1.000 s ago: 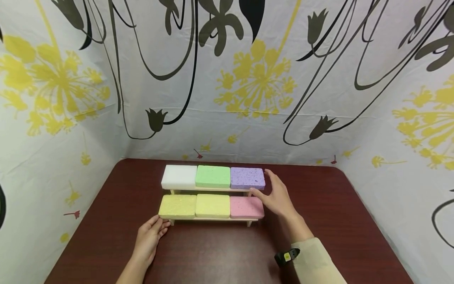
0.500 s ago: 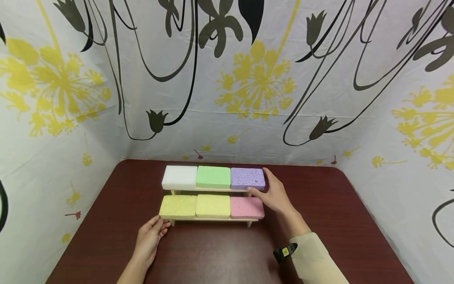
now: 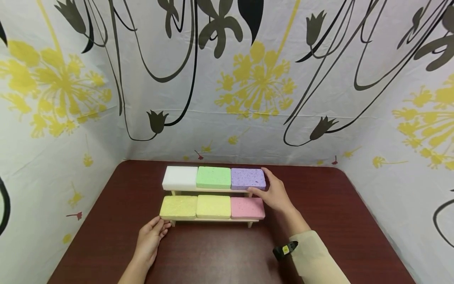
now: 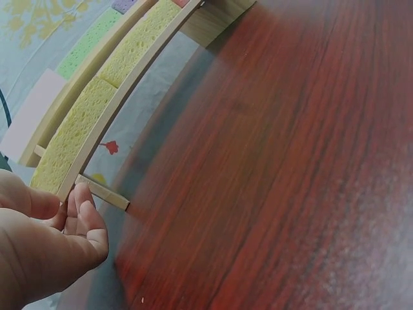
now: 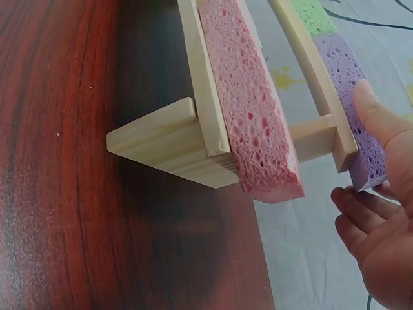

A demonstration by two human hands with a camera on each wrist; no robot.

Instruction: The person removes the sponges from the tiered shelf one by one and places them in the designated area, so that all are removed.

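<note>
**PURPLE SPONGE [image 3: 248,178] IN YR R HAND [image 3: 278,197], FRONT SHELF [image 5: 203,84] CORNER IN YR L HAND [image 3: 147,240]**

Nearest you, yr beige R sleeve [image 3: 317,256] ran in from the bottom edge, w/ a black wrist strap [image 3: 285,250] bearing a yellow square at the cuff. The dk red-brown wood-grain table [image 3: 213,252] lay under everything.

Next out was yr L hand, nearly closed: thumb & bent fingers pinched the near L corner of the wooden front shelf. In the L wrist view, yr thumb was by the sponge's end & yr fingertips by the L leg [image 4: 106,194].

The front shelf carried 3 sponges in a tight row, L to R: mustard-yellow sponge [image 3: 178,207], pale-yellow sponge [image 3: 214,206], pink sponge [image 3: 248,208]. The pink one overhung the R end a bit. The R leg [image 5: 174,145] below was a broad wooden panel.

Farther out, yr R hand was part spread: thumb on the near face of the purple sponge, index finger at its far R corner, so you had it btwn the two. Yr other fingers were loosely bent near its end; couldn't tell if they touched.

The purple sponge sat at the R end of the wooden rear shelf [image 5: 312,68], just behind & above the front one; couldn't tell if the shelves were joined. To its L were the green sponge [image 3: 213,177], then the white block [image 3: 180,177].

Beyond the table, white fabric [image 3: 198,142] hung at back & both sides, printed w/ yellow flower heads & grey-brown tulips.
</note>
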